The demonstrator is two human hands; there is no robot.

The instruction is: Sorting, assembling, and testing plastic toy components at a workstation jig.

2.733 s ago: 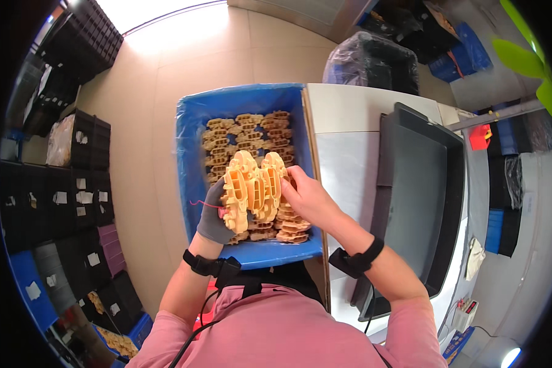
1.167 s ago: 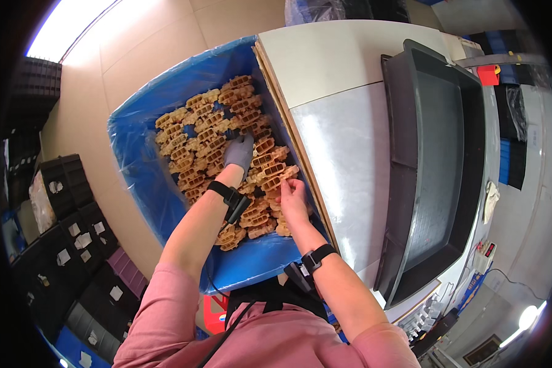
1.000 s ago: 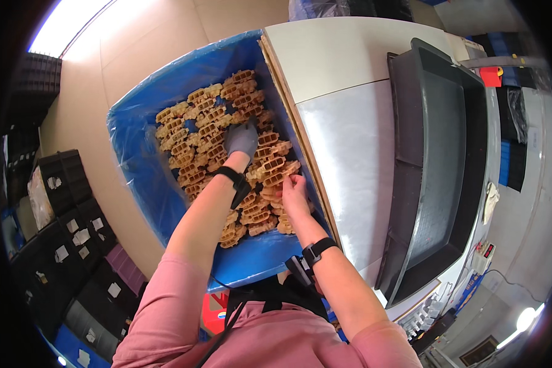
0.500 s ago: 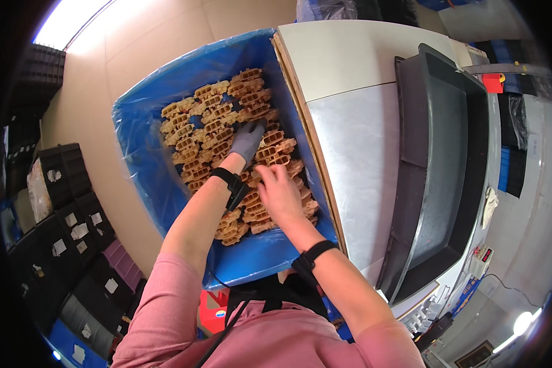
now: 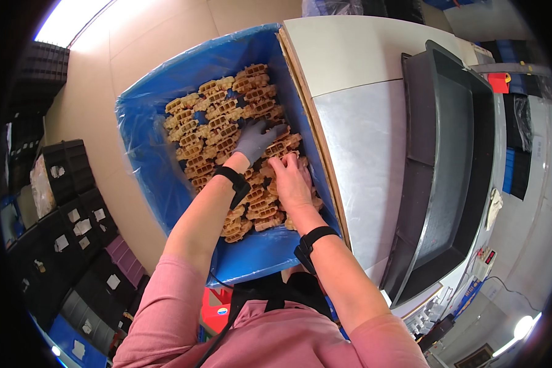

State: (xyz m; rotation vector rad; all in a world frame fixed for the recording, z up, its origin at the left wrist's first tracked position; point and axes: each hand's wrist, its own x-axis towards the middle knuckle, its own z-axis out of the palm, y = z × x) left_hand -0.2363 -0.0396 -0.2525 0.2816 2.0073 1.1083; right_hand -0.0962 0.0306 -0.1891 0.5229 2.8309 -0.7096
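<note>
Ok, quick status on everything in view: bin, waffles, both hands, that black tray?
Blue-lined bin: open, partly filled.
Waffles: loose, piled in the bin.
Left hand: grey glove, fingers spread on the waffles.
Right hand: bare, fingers down among the waffles.
Black tray: on the counter, empty.

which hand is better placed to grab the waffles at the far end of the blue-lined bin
Probably the left hand: gloved, it already lies farther up the waffles toward the far end of the bin. The bare right hand rests nearer the body.
</note>
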